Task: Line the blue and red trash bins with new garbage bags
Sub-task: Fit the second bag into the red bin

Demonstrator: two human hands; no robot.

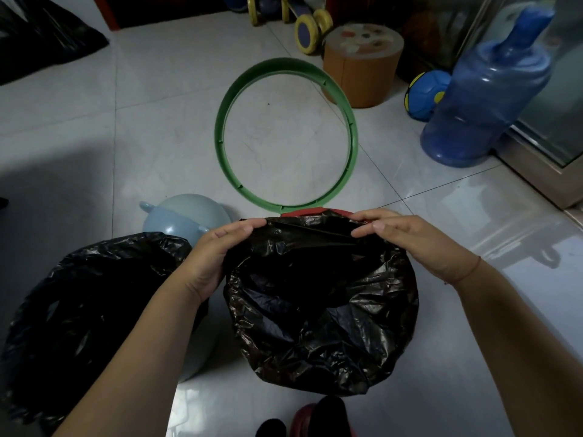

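A black garbage bag (321,298) lies spread over the mouth of the red bin, of which only a strip of rim (304,212) shows at the far side. My left hand (217,250) pinches the bag's far-left edge. My right hand (410,238) grips its far-right edge at the rim. The bin's green ring lid (222,121) stands hinged open behind. To the left, the blue bin is wrapped in another black bag (79,304); its pale blue lid (186,216) lies behind it.
A large blue water jug (485,99) stands at the right by a glass door frame (542,171). An orange round stool (362,64), a blue and yellow ball (426,93) and a toy ride-on (303,23) sit at the back. A dark bag (41,39) lies far left.
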